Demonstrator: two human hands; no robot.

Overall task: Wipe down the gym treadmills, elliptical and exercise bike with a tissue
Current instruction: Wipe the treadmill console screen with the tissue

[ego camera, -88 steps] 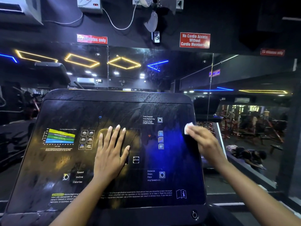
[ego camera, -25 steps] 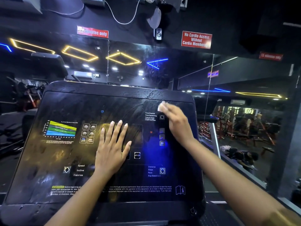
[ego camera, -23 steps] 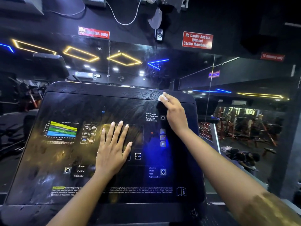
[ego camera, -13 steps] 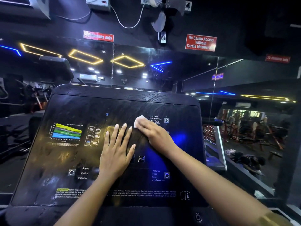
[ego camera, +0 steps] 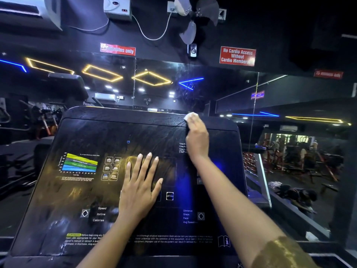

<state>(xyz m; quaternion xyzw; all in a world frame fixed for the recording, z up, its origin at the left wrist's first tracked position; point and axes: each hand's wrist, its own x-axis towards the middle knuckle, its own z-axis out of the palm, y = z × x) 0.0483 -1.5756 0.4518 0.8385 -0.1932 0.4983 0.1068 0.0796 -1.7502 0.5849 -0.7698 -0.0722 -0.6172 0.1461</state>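
Two bare hands are on the dark treadmill console (ego camera: 81,200). The left hand (ego camera: 139,188) lies flat near the middle of the panel. Its fingers (ego camera: 148,163) are straight, slightly spread, and hold nothing. A coloured chart (ego camera: 79,164) and a block of small icons (ego camera: 112,168) sit just left of those fingers, and the OPTION button (ego camera: 169,196) is just right of the thumb. The right hand (ego camera: 197,138) reaches to the console's upper rim, its fingers (ego camera: 193,122) drawn together and bent over a white tissue (ego camera: 189,115), pressing it against the rim. A bit of tissue shows past the fingertips. Well above these fingers, a red sign (ego camera: 237,56) hangs on the dark wall.
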